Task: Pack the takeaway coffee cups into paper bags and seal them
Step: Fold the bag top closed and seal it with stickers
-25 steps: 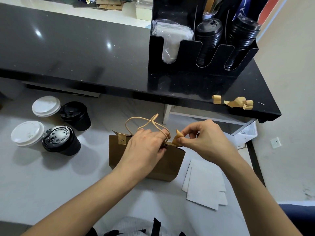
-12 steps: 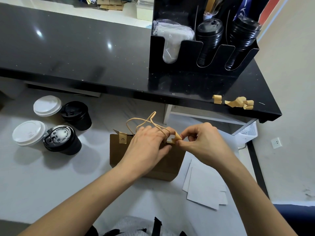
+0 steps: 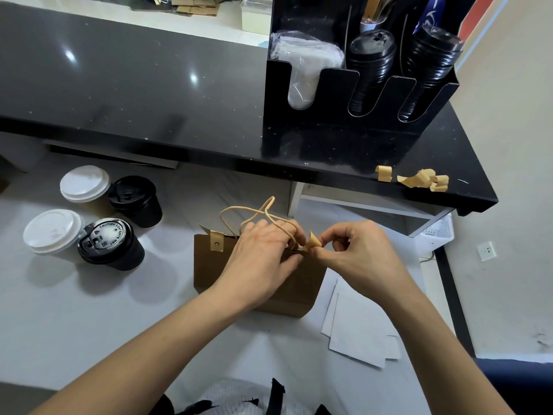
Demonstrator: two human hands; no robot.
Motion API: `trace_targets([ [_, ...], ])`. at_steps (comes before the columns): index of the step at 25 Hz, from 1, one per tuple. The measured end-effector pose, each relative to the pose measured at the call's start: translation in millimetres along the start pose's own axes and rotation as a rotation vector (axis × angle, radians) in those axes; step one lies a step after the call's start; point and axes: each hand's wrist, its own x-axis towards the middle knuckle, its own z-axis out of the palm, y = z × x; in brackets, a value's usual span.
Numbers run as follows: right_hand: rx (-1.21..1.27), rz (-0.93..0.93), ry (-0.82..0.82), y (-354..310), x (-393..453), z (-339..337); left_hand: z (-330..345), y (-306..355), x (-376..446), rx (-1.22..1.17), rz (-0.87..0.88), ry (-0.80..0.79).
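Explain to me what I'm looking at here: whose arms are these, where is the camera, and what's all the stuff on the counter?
There is no machine here. A person wears a camera on the head, so the single view looks forward and down along their own two bare arms.

The left hand holds the top of a brown paper bag that stands on the pale counter, its fingers at the bag's string handles. The right hand pinches a small tan sticker at the bag's top edge, likely to seal it. Another sticker already sits on that edge further left.

To the left stand four lidded coffee cups, two with white lids and two with black, still unpacked. White paper sheets lie to the right. On the black shelf behind are a lid organiser and curled tan scraps.
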Motion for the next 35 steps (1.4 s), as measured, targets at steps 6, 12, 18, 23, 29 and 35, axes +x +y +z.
trace_targets([
  [6,0.036,-0.087,0.03,2.0,-6.9,2.3,-2.5,-0.7,2.6,0.044,0.021,-0.046],
  [12,0.016,-0.193,0.104,10.8,-22.4,14.4,-1.6,1.6,0.1,0.046,0.033,-0.045],
  [18,-0.132,-0.357,0.243,18.1,-31.4,27.8,2.4,-2.8,-2.7,0.018,0.081,0.01],
  [23,-0.215,-0.475,0.285,35.5,-32.3,41.8,3.6,-5.8,-1.4,0.009,0.093,0.015],
  [29,-0.246,-0.479,0.4,44.4,-32.8,47.3,3.0,-4.7,-3.5,0.012,0.097,0.006],
  [35,-0.237,-0.486,0.403,50.4,-29.5,48.3,-0.8,-4.2,-2.4,0.041,0.109,-0.072],
])
